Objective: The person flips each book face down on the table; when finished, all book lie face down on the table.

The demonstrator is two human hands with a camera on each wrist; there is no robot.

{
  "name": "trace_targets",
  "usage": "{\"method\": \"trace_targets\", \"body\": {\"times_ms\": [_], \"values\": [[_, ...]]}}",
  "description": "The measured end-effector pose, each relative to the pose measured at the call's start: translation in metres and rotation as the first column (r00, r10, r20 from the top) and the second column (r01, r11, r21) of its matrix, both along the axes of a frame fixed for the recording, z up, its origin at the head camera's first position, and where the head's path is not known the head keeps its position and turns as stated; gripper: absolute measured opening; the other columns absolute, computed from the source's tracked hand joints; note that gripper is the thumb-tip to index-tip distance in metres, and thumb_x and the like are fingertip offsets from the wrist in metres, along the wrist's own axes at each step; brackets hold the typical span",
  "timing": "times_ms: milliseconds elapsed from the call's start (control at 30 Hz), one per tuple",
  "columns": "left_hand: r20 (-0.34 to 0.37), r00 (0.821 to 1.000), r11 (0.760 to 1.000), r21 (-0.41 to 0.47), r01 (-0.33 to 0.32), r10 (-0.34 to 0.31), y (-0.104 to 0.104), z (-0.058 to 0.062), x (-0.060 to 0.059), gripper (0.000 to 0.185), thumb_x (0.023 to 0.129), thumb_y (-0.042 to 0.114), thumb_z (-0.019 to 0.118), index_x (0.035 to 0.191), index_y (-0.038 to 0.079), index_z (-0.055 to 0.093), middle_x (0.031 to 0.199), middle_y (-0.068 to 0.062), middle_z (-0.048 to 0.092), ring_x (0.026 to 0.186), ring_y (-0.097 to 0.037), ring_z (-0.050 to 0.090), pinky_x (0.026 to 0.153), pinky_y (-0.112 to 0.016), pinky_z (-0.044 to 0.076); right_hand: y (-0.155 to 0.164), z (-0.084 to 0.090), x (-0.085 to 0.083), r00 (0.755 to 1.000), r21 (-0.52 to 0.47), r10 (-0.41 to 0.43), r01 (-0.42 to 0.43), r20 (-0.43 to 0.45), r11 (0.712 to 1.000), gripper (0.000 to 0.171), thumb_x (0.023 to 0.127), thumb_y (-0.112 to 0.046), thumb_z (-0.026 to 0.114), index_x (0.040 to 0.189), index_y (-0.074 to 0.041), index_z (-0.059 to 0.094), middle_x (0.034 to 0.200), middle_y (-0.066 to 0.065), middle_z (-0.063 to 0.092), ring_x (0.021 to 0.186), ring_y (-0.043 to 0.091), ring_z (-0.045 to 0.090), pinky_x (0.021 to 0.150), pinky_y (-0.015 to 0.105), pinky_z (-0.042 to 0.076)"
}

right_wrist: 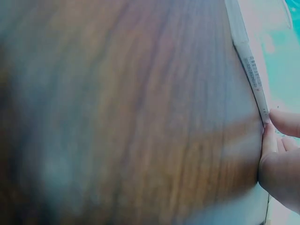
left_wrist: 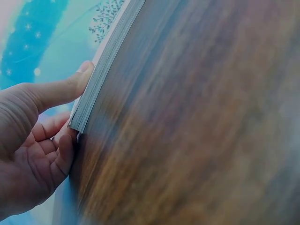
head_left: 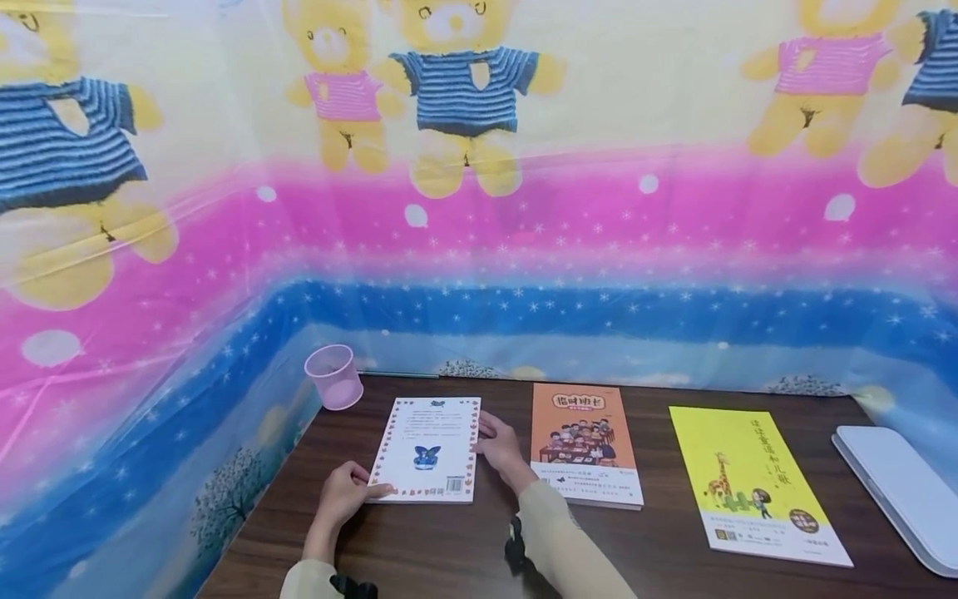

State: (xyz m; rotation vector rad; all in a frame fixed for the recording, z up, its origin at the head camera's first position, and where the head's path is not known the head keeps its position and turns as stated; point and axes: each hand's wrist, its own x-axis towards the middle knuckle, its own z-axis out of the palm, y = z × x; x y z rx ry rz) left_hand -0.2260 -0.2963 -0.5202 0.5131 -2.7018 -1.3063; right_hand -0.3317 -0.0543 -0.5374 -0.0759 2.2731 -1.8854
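Observation:
A white book [head_left: 400, 457] lies on the table, its back cover up with a blue butterfly picture and a barcode. At its near left corner, my left hand [head_left: 346, 492] pinches it. The left wrist view shows the thumb on top of the page block [left_wrist: 105, 65] and curled fingers at its lower edge. My right hand [head_left: 503, 448] grips the right side of the book. In the right wrist view, thumb and fingers meet at the book's spine [right_wrist: 254, 77]; part of that hand is cut off by the frame.
Right of the white book lies an orange book [head_left: 584, 453], then a yellow book [head_left: 748, 466]. A white case [head_left: 898, 491] sits at the far right of the brown table [head_left: 419, 549]. A pink cup [head_left: 334, 380] and a thin stick [head_left: 397, 374] are at the back left. Printed cloth surrounds the table.

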Motion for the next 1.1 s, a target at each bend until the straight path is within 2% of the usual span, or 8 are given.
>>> {"method": "trace_targets", "body": {"times_ms": [367, 533, 667, 767, 867, 967, 1033, 1100], "values": [[-0.043, 0.999, 1.0, 0.023, -0.01, 0.011, 0.01, -0.004, -0.012, 0.04, 0.072, 0.014, 0.084, 0.093, -0.009, 0.058, 0.075, -0.011, 0.056, 0.069, -0.018, 0.051, 0.061, -0.026, 0.04, 0.014, -0.003, 0.003, 1.0, -0.018, -0.011, 0.011, 0.009, 1.0, 0.064, 0.086, 0.008, 0.061, 0.145, -0.006, 0.043, 0.146, 0.018, 0.05, 0.135, 0.035, 0.048, 0.105, 0.046, 0.046], [-0.041, 0.999, 1.0, 0.031, -0.005, 0.006, 0.008, -0.002, -0.016, 0.04, 0.073, 0.015, 0.082, 0.095, -0.009, 0.059, 0.08, -0.013, 0.058, 0.073, -0.019, 0.052, 0.063, -0.025, 0.042, 0.02, -0.001, 0.002, 0.999, -0.029, 0.031, -0.031, -0.011, 0.999, 0.063, 0.088, 0.004, 0.061, 0.147, -0.004, 0.04, 0.148, 0.019, 0.046, 0.137, 0.036, 0.045, 0.109, 0.047, 0.043], [-0.038, 0.999, 1.0, -0.021, -0.004, 0.004, 0.006, 0.003, -0.015, 0.041, 0.074, 0.017, 0.081, 0.097, -0.009, 0.058, 0.085, -0.017, 0.059, 0.077, -0.024, 0.053, 0.065, -0.026, 0.041, 0.034, 0.004, -0.004, 0.997, -0.096, 0.053, -0.058, -0.06, 0.994, 0.06, 0.091, 0.002, 0.059, 0.147, 0.0, 0.038, 0.148, 0.022, 0.045, 0.137, 0.038, 0.045, 0.108, 0.046, 0.043], [-0.082, 0.997, 0.996, -0.085, -0.014, 0.007, 0.01, 0.007, -0.015, 0.041, 0.077, 0.019, 0.079, 0.099, -0.009, 0.058, 0.09, -0.021, 0.058, 0.082, -0.027, 0.053, 0.068, -0.029, 0.041, 0.051, 0.008, -0.009, 0.993, -0.098, 0.027, -0.039, -0.119, 0.994, 0.056, 0.092, 0.003, 0.058, 0.144, 0.004, 0.04, 0.144, 0.025, 0.048, 0.132, 0.04, 0.049, 0.106, 0.044, 0.046], [-0.165, 0.986, 0.99, -0.131, -0.044, 0.022, 0.024, 0.011, -0.02, 0.038, 0.08, 0.021, 0.077, 0.101, -0.007, 0.06, 0.093, -0.021, 0.059, 0.084, -0.027, 0.053, 0.071, -0.03, 0.041, 0.074, 0.013, -0.016, 0.986, -0.031, -0.009, 0.004, -0.168, 1.0, 0.05, 0.092, 0.003, 0.058, 0.141, 0.005, 0.044, 0.138, 0.025, 0.053, 0.127, 0.04, 0.053, 0.103, 0.043, 0.049], [-0.273, 0.962, 0.992, -0.126, -0.03, -0.005, 0.047, 0.012, -0.031, 0.032, 0.08, 0.018, 0.078, 0.097, -0.005, 0.063, 0.092, -0.02, 0.063, 0.079, -0.021, 0.054, 0.07, -0.028, 0.041, 0.101, 0.019, -0.024, 0.982, 0.056, -0.041, 0.052, -0.184, 0.997, 0.046, 0.094, -0.001, 0.057, 0.14, 0.003, 0.047, 0.136, 0.023, 0.056, 0.126, 0.038, 0.054, 0.102, 0.043, 0.049], [-0.323, 0.944, 0.994, -0.107, 0.03, -0.063, 0.065, 0.012, -0.04, 0.028, 0.079, 0.016, 0.078, 0.093, -0.004, 0.064, 0.088, -0.018, 0.065, 0.074, -0.015, 0.053, 0.068, -0.023, 0.042, 0.123, 0.022, -0.031, 0.98, 0.11, -0.065, 0.087, -0.189, 0.99, 0.046, 0.095, -0.004, 0.057, 0.139, 0.002, 0.047, 0.136, 0.023, 0.055, 0.127, 0.037, 0.053, 0.103, 0.045, 0.048], [-0.345, 0.928, 0.989, -0.084, 0.118, -0.14, 0.084, 0.013, -0.047, 0.025, 0.079, 0.013, 0.078, 0.09, -0.004, 0.065, 0.084, -0.017, 0.066, 0.07, -0.012, 0.052, 0.065, -0.02, 0.042, 0.145, 0.024, -0.036, 0.977, 0.156, -0.088, 0.119, -0.194, 0.981, 0.046, 0.095, -0.003, 0.057, 0.14, 0.003, 0.047, 0.137, 0.024, 0.054, 0.128, 0.039, 0.051, 0.104, 0.048, 0.047]]}}
